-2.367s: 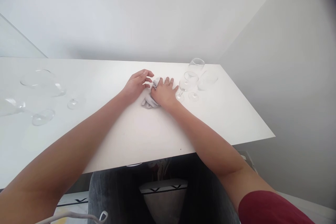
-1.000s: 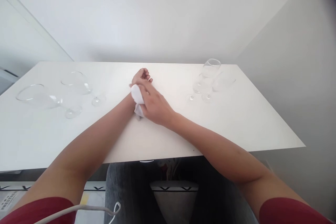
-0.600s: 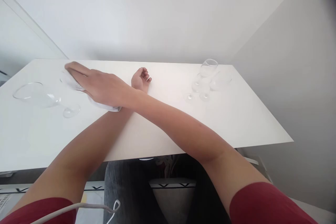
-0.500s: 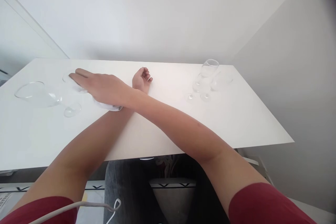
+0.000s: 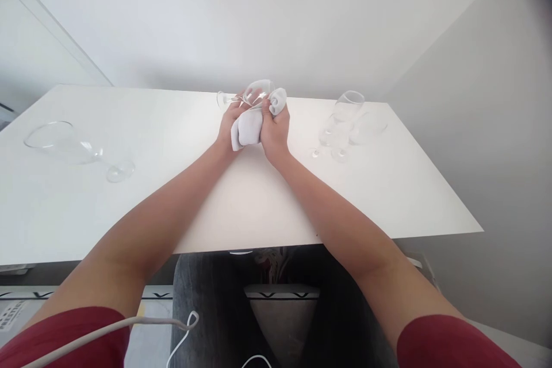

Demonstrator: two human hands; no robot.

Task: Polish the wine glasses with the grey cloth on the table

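Left hand [image 5: 227, 126] is curling around a wine glass [image 5: 257, 92], fingers showing through the clear bowl. Glass is lying sideways above the hands, foot pointing off past the left hand's fingers, bowl reaching toward the right hand [image 5: 276, 129]. Right hand is clutching a white cloth [image 5: 250, 127], thumb uppermost; cloth is bunching above that thumb and draping between both palms. Well left of the left hand, another glass [image 5: 81, 152] is sitting on the white table [image 5: 241, 195]. Right of the right hand, several glasses [image 5: 347, 107] are clustering, outlines overlapping, count unclear.
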